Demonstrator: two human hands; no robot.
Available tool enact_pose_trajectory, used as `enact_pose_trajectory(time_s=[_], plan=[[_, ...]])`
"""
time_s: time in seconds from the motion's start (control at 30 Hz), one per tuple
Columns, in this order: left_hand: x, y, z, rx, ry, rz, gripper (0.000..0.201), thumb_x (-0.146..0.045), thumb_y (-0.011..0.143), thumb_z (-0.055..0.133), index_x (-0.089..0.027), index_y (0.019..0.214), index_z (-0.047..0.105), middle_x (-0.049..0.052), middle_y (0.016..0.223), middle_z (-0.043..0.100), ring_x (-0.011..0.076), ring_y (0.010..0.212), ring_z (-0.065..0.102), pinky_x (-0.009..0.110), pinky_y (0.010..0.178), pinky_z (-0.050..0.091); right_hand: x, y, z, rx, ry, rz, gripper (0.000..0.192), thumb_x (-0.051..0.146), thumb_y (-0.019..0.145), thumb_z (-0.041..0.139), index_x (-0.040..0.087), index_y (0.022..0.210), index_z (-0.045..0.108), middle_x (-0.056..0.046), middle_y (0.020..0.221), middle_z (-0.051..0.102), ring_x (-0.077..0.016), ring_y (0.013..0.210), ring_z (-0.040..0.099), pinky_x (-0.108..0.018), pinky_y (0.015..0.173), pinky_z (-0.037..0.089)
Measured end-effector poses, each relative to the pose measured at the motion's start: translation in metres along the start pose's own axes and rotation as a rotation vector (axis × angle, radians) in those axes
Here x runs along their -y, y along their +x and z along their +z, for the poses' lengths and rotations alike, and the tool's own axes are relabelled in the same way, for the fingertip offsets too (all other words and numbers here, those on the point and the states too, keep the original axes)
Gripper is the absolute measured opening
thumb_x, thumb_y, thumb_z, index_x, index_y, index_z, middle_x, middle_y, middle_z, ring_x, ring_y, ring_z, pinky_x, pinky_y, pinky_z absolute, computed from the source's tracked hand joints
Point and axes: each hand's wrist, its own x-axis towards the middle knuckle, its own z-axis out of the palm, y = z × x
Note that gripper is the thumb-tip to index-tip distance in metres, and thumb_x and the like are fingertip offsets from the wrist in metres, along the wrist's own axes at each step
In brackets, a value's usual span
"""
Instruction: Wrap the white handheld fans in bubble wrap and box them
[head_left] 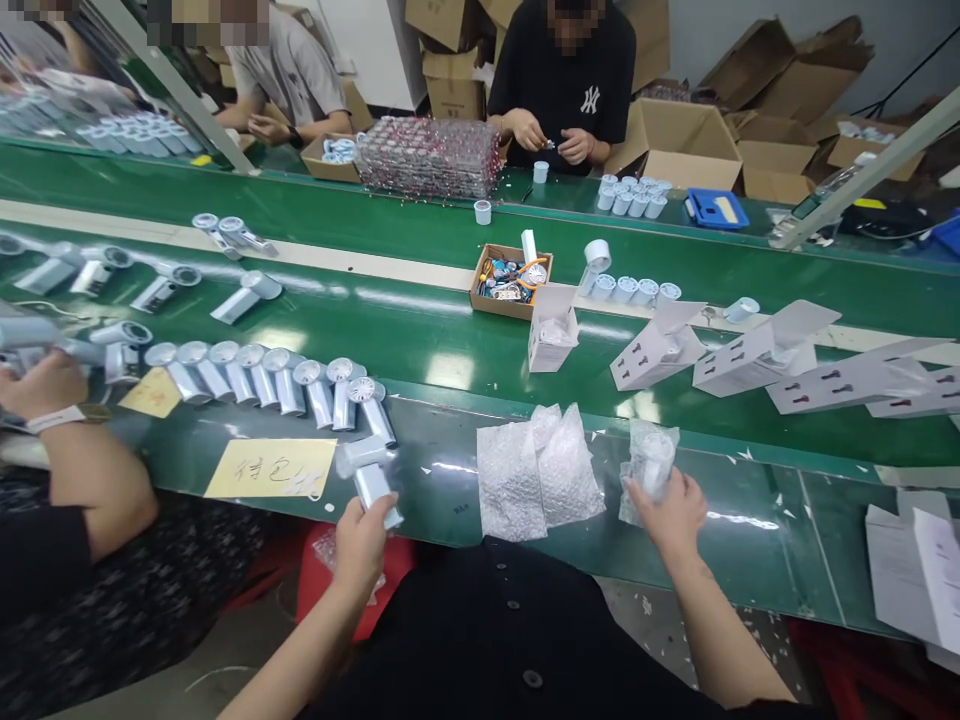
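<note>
My left hand (362,535) is closed around the handle of a pale blue hair dryer (367,462), held at the bench's near edge. At the right, my right hand (673,510) grips a bubble-wrap bag (649,455) with a pale shape inside, seemingly another hair dryer, though the wrap blurs it. Flat bubble-wrap bags (514,482) lie overlapping between my hands. Beyond my left hand, a row of hair dryers (279,380) rests side by side on the bench, close to a yellow card (270,468) with handwriting.
Open white boxes (652,345) stand on the green belt (420,350), beside a small carton of parts (510,277). A co-worker's hand (52,385) is at the far left. Another person (566,90) works across the belt. Flat white cartons (900,560) lie at the right edge.
</note>
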Motion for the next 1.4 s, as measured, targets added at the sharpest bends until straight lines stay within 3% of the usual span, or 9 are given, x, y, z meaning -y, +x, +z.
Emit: enact_pose_trajectory(time_s=[0.07, 0.2, 0.23, 0.37, 0.5, 0.7, 0.93, 1.13, 1.4], plan=[[-0.020, -0.035, 0.019, 0.127, -0.128, 0.065, 0.030, -0.046, 0.071, 0.058, -0.019, 0.083, 0.054, 0.000, 0.065, 0.056, 0.0187, 0.057, 0.056, 0.029, 0.050, 0.046, 0.022, -0.018, 0.005, 0.084, 0.021, -0.075, 0.075, 0.060, 0.062, 0.073, 0.015, 0.120, 0.056, -0.024, 0.140, 0.046, -0.0435, 0.136, 0.031, -0.059, 0.105, 0.030], [-0.066, -0.074, 0.070, 0.575, -0.014, 0.382, 0.028, -0.041, 0.074, 0.063, -0.017, 0.089, 0.064, 0.001, 0.075, 0.066, 0.0184, 0.067, 0.060, 0.027, 0.061, 0.049, 0.068, -0.060, 0.040, 0.814, 0.597, 0.191, 0.060, 0.061, 0.075, 0.067, 0.022, 0.118, 0.055, -0.012, 0.118, 0.064, -0.0289, 0.110, 0.059, -0.046, 0.093, 0.047], [-0.076, -0.071, 0.081, 0.645, 0.061, 0.444, 0.027, -0.041, 0.079, 0.059, -0.018, 0.090, 0.066, 0.001, 0.078, 0.068, 0.0188, 0.070, 0.061, 0.027, 0.064, 0.050, 0.074, -0.066, 0.048, 0.869, 0.722, 0.266, 0.058, 0.060, 0.073, 0.070, 0.023, 0.115, 0.056, -0.009, 0.111, 0.066, -0.0264, 0.103, 0.062, -0.042, 0.088, 0.050], [-0.097, -0.016, 0.109, 0.507, 0.325, 0.473, 0.027, -0.034, 0.089, 0.046, -0.018, 0.091, 0.067, 0.007, 0.094, 0.071, 0.0242, 0.096, 0.064, 0.033, 0.086, 0.049, 0.064, -0.067, 0.047, 0.745, 0.872, 0.483, 0.054, 0.049, 0.063, 0.082, 0.024, 0.103, 0.056, 0.002, 0.084, 0.064, -0.0167, 0.070, 0.061, -0.032, 0.067, 0.054], [-0.096, 0.032, 0.125, 0.500, 0.482, 0.416, 0.012, -0.016, 0.065, 0.068, -0.019, 0.076, 0.064, 0.009, 0.081, 0.069, 0.0300, 0.099, 0.063, 0.037, 0.089, 0.045, 0.034, -0.060, 0.010, 0.987, 0.808, 0.599, 0.053, 0.036, 0.061, 0.085, 0.023, 0.105, 0.059, 0.003, 0.081, 0.062, -0.0144, 0.065, 0.059, -0.029, 0.060, 0.054], [-0.101, 0.016, 0.098, 0.544, 0.558, 0.375, 0.017, -0.022, 0.065, 0.067, -0.021, 0.056, 0.052, 0.000, 0.063, 0.059, 0.0208, 0.075, 0.061, 0.028, 0.071, 0.045, 0.026, -0.057, -0.025, 1.149, 0.854, 0.629, 0.052, 0.034, 0.058, 0.087, 0.021, 0.101, 0.063, -0.001, 0.078, 0.066, -0.0159, 0.068, 0.064, -0.026, 0.059, 0.054], [-0.138, -0.072, 0.064, 0.708, 0.032, 0.381, 0.019, -0.029, 0.065, 0.068, -0.020, 0.077, 0.055, -0.005, 0.063, 0.054, 0.0121, 0.058, 0.051, 0.023, 0.055, 0.040, 0.087, -0.062, -0.015, 1.684, 0.970, 0.496, 0.061, 0.032, 0.053, 0.090, 0.018, 0.106, 0.062, -0.003, 0.078, 0.070, -0.0183, 0.064, 0.067, -0.029, 0.055, 0.056], [-0.115, -0.086, 0.062, 0.731, -0.023, 0.387, 0.007, -0.023, 0.070, 0.060, -0.017, 0.067, 0.058, -0.002, 0.062, 0.059, 0.0126, 0.059, 0.052, 0.024, 0.057, 0.042, 0.101, -0.071, 0.001, 1.549, 0.905, 0.470, 0.049, 0.027, 0.065, 0.083, 0.018, 0.110, 0.063, -0.002, 0.084, 0.069, -0.0151, 0.068, 0.068, -0.024, 0.057, 0.057], [-0.152, 0.062, 0.064, 0.462, 0.329, 0.635, 0.009, -0.016, 0.077, 0.057, -0.015, 0.080, 0.065, 0.004, 0.080, 0.068, 0.0205, 0.083, 0.062, 0.033, 0.080, 0.049, 0.059, -0.067, 0.014, 1.090, 0.966, 0.515, 0.044, 0.034, 0.063, 0.086, 0.021, 0.099, 0.065, -0.001, 0.078, 0.069, -0.0150, 0.064, 0.066, -0.026, 0.059, 0.056]])
